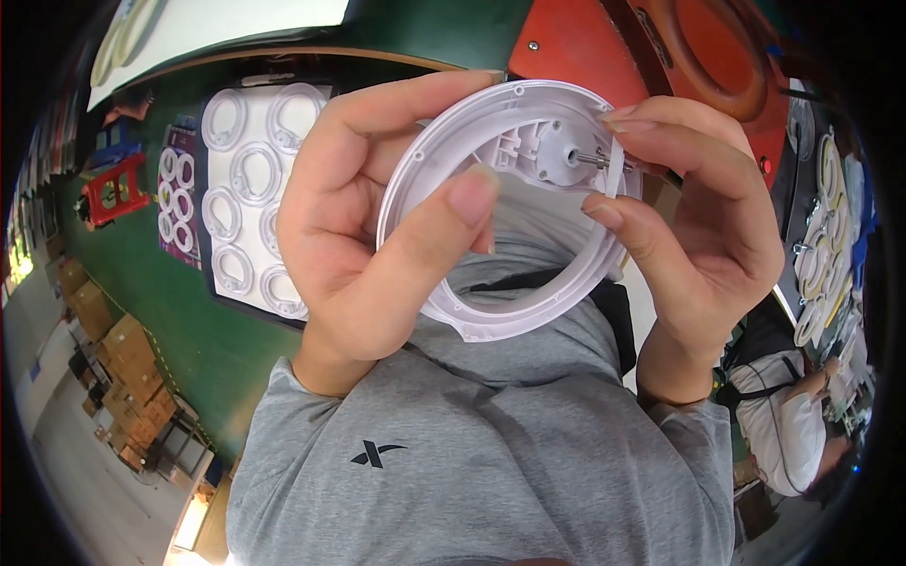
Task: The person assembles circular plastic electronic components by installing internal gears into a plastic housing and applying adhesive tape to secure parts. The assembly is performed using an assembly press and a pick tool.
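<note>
I hold a white plastic ring housing (pixel 514 212) up close in front of my chest, both hands raised and near each other. My left hand (pixel 363 241) is clamped on the ring's left side, thumb (pixel 444 226) pressed across the inner edge, fingers curled behind the rim. My right hand (pixel 703 236) is bent at the wrist, thumb and forefinger pinching a thin white strip (pixel 615 170) at the small grey motor hub (pixel 562 156) with its metal shaft, on the ring's upper right. Below the ring is my grey shirt (pixel 472 443). To my left on the green table (pixel 179 321) lies a tray of white rings (pixel 250 189). Above is an orange fixture (pixel 604 47). At the right edge another person (pixel 788 415) works beside stacked rings (pixel 830 236).
</note>
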Available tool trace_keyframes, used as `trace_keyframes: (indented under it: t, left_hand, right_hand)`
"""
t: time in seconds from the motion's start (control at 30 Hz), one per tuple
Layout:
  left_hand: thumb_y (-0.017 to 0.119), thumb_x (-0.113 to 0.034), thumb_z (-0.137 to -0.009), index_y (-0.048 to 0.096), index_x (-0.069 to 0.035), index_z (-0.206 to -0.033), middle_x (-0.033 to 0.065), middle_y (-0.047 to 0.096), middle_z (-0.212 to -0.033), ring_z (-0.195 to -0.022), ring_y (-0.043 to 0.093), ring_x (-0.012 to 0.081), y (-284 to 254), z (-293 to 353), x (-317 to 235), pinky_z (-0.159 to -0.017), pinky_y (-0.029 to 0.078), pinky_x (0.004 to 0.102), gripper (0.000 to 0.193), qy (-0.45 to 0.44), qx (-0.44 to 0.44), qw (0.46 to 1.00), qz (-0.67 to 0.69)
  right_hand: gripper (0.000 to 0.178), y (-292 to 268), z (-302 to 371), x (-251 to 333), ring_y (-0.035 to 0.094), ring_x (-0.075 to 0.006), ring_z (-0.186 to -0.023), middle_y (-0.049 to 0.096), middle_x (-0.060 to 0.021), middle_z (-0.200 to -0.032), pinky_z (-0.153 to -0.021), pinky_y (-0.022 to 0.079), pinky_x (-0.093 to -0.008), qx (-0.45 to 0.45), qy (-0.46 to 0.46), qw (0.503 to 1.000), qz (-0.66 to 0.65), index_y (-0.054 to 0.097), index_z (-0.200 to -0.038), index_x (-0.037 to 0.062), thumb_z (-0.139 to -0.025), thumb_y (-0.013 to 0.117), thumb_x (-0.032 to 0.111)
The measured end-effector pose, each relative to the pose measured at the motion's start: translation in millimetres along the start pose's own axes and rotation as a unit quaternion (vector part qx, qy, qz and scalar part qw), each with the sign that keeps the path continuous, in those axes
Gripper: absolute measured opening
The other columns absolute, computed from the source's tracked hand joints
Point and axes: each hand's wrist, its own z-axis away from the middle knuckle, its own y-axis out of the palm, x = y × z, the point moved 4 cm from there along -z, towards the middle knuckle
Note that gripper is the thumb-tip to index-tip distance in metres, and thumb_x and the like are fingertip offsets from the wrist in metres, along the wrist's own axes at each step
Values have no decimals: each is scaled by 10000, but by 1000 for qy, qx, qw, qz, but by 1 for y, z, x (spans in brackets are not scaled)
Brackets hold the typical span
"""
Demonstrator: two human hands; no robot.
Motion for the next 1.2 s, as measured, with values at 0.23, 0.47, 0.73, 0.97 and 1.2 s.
trace_keyframes:
  t: [0.23, 0.47, 0.73, 0.97, 1.2]
  left_hand:
    - [656, -133, -906, 540, 117, -1273, 176, 693, -1041, -564, 532, 61, 0, 1, 1, -464, 350, 177, 459, 1, 3, 1000, -3]
    - [653, -90, -895, 551, 104, -1272, 175, 696, -1075, -597, 561, 77, 0, 4, 1, -509, 391, 185, 435, -9, -8, 1000, 15]
    - [643, -47, -895, 547, 113, -1273, 183, 697, -1088, -606, 568, 82, 2, 2, 4, -522, 395, 192, 422, -9, -7, 999, 31]
    - [651, -51, -898, 546, 117, -1275, 167, 701, -1039, -605, 569, 85, 1, 3, 4, -514, 389, 195, 425, -15, 9, 999, 35]
    - [657, -85, -904, 560, 120, -1260, 147, 699, -985, -600, 570, 88, 5, 4, 10, -512, 392, 201, 422, -30, -6, 998, 51]
  right_hand:
    - [411, 0, 0, 2, 637, -270, -1068, 642, -230, -1145, -921, 514, -344, 13, 0, 1000, 19, 658, -1096, -85, -713, 805, -67]
    - [397, 2, -2, 6, 637, -274, -1071, 645, -233, -1141, -920, 518, -346, 29, -13, 999, 38, 661, -1096, -86, -724, 799, -73]
    - [366, 4, -2, 10, 640, -253, -1037, 650, -223, -1132, -888, 520, -327, 13, 22, 999, 47, 695, -1071, -89, -719, 794, -79]
    - [349, 3, -5, 13, 643, -240, -1018, 656, -198, -1118, -875, 516, -311, 22, 24, 998, 58, 714, -1043, -84, -703, 792, -66]
    - [357, 5, -8, 13, 627, -206, -974, 645, -147, -1074, -812, 493, -287, 55, 54, 994, 74, 727, -1039, -63, -688, 791, -50]
